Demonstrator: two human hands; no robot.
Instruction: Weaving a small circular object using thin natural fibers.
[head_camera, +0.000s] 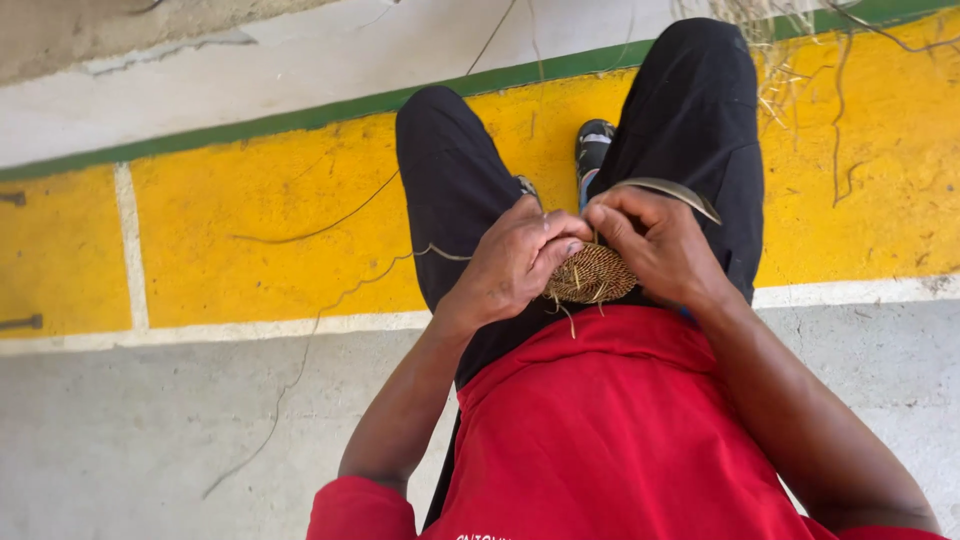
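A small round woven disc of tan coiled fibre (592, 273) rests over my lap, just above the hem of my red shirt. My left hand (515, 260) pinches its left upper edge with fingers closed. My right hand (650, 240) grips the right upper edge and also holds a thin curved grey blade-like tool (672, 190) that sticks out to the right. A long thin fibre strand (330, 300) trails from the hands leftward across the floor.
My legs in black trousers (450, 180) stretch forward, one shoe (592, 145) showing between them. The floor has a yellow painted band (250, 210) with green and white stripes, then grey concrete (150, 430). Loose dry straw (790, 70) lies at top right.
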